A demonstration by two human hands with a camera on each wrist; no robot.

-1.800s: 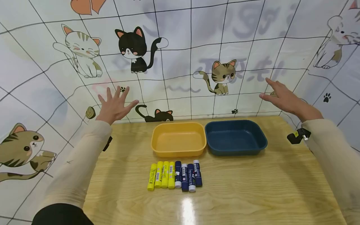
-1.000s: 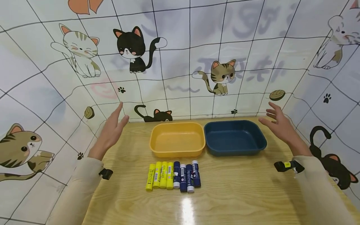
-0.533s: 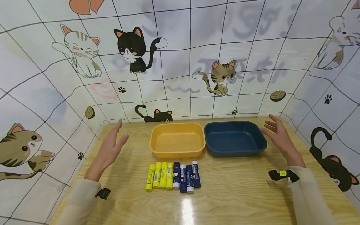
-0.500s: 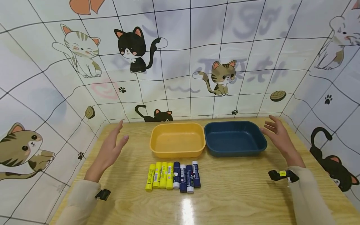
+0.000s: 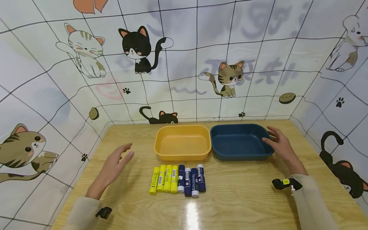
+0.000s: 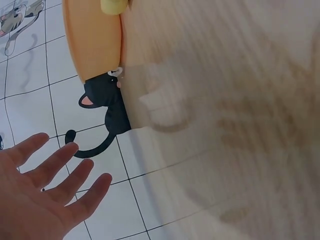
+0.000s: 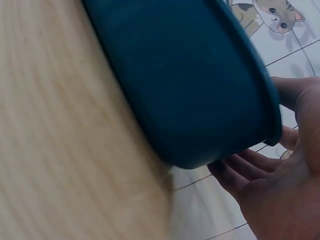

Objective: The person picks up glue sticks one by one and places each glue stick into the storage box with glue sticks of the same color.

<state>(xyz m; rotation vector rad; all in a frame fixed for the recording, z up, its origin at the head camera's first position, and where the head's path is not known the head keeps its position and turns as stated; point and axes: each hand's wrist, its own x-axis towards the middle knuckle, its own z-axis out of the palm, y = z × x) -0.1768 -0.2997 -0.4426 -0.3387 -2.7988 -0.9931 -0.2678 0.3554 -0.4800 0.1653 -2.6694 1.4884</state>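
Observation:
A yellow tray (image 5: 182, 156) and a dark blue tray (image 5: 242, 156) stand side by side at the back of the table. In front of them lies a row of glue sticks, several yellow ones (image 5: 164, 179) on the left and several navy ones with white ends (image 5: 191, 181) on the right. My right hand (image 5: 280, 145) is at the blue tray's right end, thumb over the rim and fingers along the outside; whether they touch is unclear. The right wrist view shows these fingers (image 7: 245, 170) beside the tray's end wall. My left hand (image 5: 113, 164), holding nothing, hovers left of the yellow tray, fingers spread.
The wooden table (image 5: 235, 198) meets a cat-patterned, grid-lined sheet (image 5: 184, 64) behind and at both sides. Each wrist carries a small black device, such as the right wrist camera (image 5: 287, 184).
Both hands come down from in front of the back sheet towards the table. The right hand moves in to the blue tray's right end. Trays and glue sticks stay put.

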